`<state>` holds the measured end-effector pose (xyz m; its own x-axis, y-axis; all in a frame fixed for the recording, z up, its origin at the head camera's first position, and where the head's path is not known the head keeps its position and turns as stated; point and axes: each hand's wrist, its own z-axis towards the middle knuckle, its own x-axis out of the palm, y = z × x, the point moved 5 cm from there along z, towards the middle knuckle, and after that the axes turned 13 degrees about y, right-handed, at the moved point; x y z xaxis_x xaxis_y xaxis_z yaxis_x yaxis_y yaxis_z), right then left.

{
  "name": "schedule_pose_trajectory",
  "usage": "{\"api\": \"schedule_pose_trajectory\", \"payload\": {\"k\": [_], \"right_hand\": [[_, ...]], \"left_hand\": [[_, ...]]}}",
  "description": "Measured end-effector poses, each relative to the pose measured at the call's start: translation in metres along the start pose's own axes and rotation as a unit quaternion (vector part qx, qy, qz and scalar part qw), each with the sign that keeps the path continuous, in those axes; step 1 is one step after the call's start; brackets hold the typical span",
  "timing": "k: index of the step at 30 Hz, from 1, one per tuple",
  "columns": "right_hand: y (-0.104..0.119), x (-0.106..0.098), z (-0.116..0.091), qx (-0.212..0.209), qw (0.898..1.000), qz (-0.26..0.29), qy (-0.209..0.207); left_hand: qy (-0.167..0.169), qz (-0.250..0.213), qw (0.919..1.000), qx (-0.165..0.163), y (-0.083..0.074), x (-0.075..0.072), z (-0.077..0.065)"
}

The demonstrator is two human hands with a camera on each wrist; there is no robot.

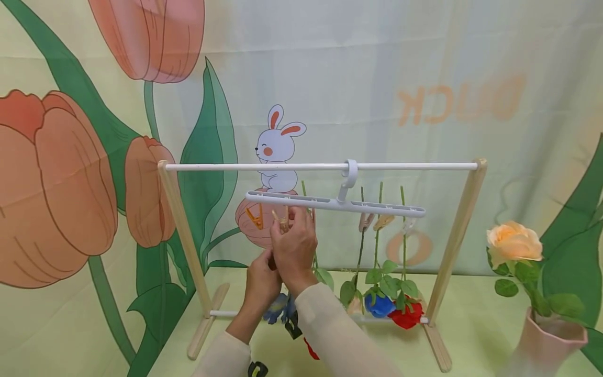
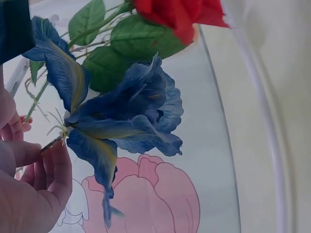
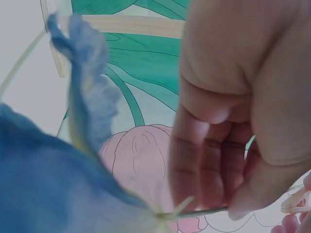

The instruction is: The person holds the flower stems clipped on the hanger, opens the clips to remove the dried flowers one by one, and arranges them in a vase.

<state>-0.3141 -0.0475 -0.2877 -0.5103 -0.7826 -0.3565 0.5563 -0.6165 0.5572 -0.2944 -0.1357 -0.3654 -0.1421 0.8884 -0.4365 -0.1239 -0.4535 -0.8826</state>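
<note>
My left hand (image 1: 263, 276) pinches the thin stem of a blue iris (image 2: 133, 114) between thumb and fingertips, close below the bloom. In the head view the iris (image 1: 277, 308) hangs head down, partly behind my forearms. Higher up, my right hand (image 1: 297, 242) grips a beige clothespin (image 1: 283, 224) just under the left half of a white hanger (image 1: 377, 207). The clothespin (image 3: 293, 201) also shows at the edge of the right wrist view, with fingertips around it. The iris stem's upper end is hidden by my hands. An orange clothespin (image 1: 255, 218) hangs to the left.
The hanger hooks over the white rod (image 1: 212, 167) of a wooden-legged rack. Clothespins on its right half hold a pale rose (image 1: 355, 306), a blue rose (image 1: 379, 305) and a red rose (image 1: 407, 314), upside down. A pink vase (image 1: 542, 345) with a peach rose (image 1: 514, 241) stands right.
</note>
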Motion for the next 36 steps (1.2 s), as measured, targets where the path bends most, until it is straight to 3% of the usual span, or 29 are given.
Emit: {"api": "schedule_pose_trajectory", "payload": {"k": [7,15,19,25,32,36], "right_hand": [[-0.001,-0.002,-0.001,-0.010,1.000,-0.012,0.003],[-0.004,-0.007,-0.007,-0.020,1.000,-0.016,0.009],[-0.004,-0.015,-0.009,-0.035,0.999,-0.007,0.008],[-0.008,-0.037,-0.012,-0.080,0.997,-0.011,-0.011],[-0.010,-0.059,-0.018,-0.123,0.992,-0.026,0.015],[-0.010,-0.067,-0.022,-0.155,0.986,-0.050,0.031]], "left_hand": [[0.012,-0.030,0.9993,-0.018,0.010,0.008,-0.005],[0.003,-0.028,0.9996,0.006,0.014,0.012,-0.013],[-0.014,-0.008,0.9992,0.035,0.011,0.010,-0.016],[-0.043,0.037,0.9928,0.105,0.001,0.001,-0.020],[-0.058,0.083,0.9846,0.142,-0.012,-0.008,-0.021],[-0.063,0.120,0.9750,0.176,-0.021,-0.010,-0.021]]}}
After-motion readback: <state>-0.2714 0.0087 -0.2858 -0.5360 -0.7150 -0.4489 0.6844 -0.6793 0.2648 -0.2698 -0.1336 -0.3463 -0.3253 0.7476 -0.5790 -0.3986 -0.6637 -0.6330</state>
